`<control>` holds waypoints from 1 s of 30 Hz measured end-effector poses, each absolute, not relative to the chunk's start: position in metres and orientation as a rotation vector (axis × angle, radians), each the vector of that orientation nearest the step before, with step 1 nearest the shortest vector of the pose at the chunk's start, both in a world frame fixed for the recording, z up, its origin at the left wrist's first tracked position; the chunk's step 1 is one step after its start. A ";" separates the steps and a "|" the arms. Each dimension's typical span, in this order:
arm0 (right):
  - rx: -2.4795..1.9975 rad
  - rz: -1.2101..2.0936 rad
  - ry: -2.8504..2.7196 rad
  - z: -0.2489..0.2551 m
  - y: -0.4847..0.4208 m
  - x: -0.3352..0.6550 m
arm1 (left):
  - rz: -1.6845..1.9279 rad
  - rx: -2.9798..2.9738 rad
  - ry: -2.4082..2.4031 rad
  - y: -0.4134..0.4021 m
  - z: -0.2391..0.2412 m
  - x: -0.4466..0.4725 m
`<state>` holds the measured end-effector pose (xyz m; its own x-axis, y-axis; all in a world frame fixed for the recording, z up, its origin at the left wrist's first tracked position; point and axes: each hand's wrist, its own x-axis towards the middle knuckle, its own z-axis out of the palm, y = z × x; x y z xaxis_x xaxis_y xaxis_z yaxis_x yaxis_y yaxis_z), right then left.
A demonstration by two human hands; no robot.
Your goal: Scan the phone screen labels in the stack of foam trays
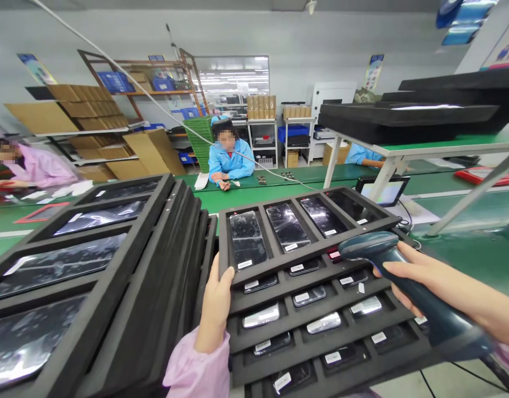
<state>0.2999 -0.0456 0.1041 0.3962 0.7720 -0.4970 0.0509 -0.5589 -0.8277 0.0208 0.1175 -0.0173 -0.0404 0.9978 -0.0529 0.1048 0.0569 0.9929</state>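
Note:
My right hand (408, 276) is wrapped around the handle of a dark blue barcode scanner (441, 309), its head pointing left over the front of a black foam tray (296, 254). A red glow shows on a label just past the scanner's head. My left hand (216, 296) grips that tray's left front corner, thumb on the rim. In the tray's slots lie phone-sized glossy screens (249, 239) with white labels at their lower ends. Beneath it, more trays (287, 301) are stacked in a staggered way, so that their labelled edges show.
To the left stands a tall stack of similar black trays (155, 265) holding screens. Across the green bench (263, 193) sits a person in blue (232, 157); another in pink (45, 163) is at far left. A raised shelf (445, 146) with black trays and a small monitor (383, 190) stand right.

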 end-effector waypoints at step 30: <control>-1.879 1.186 -0.798 0.114 -0.080 0.402 | 1.121 0.986 1.500 0.112 0.004 0.030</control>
